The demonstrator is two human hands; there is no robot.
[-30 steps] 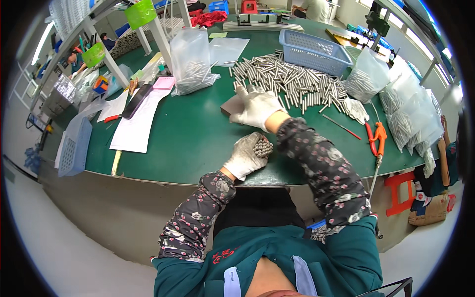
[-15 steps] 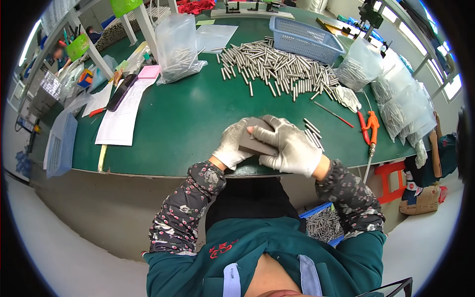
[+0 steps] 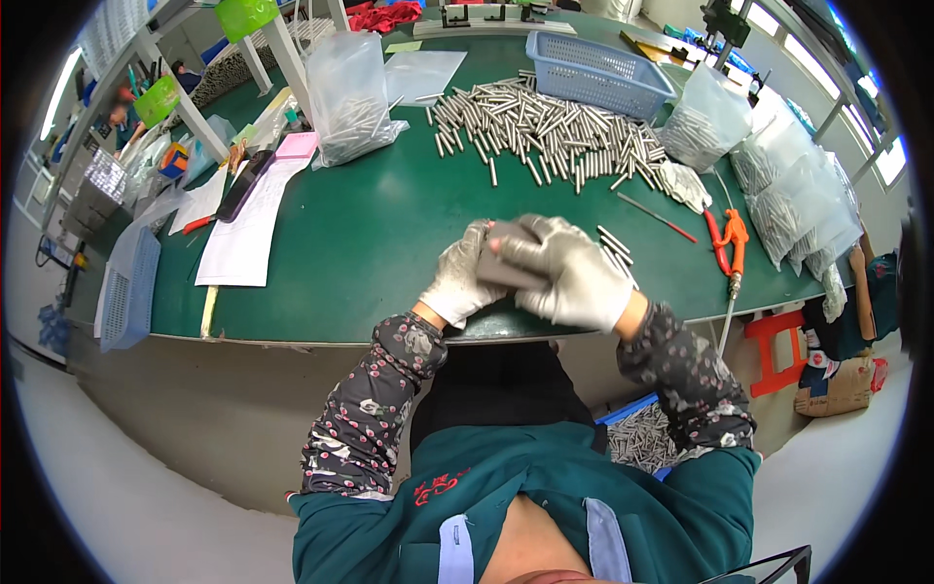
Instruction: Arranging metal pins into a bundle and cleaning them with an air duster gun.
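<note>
Both my gloved hands meet over the near edge of the green bench, just in front of my body. My left hand has its grip closed around the lower end of a bundle of metal pins, a grey, blurred mass between the two palms. My right hand lies over the top of that bundle, fingers curled and pressed against it, so both grips are clamped on the same pins. How many pins are in the bundle I cannot tell; the gloves cover most of it.

Just beside my right hand, a few loose pins lie on the bench. Farther back, a big heap of pins spreads across the middle of the bench, well apart from my hands. Behind the heap stands a blue basket. To the left of the heap a clear bag stands upright. More bags of pins are stacked along the right end. Red-handled pliers lie near the right edge, with a thin red rod between them and the heap. On the left lie a white sheet and a pink pad. Below the bench edge, by my right elbow, a blue bin holds more pins.
</note>
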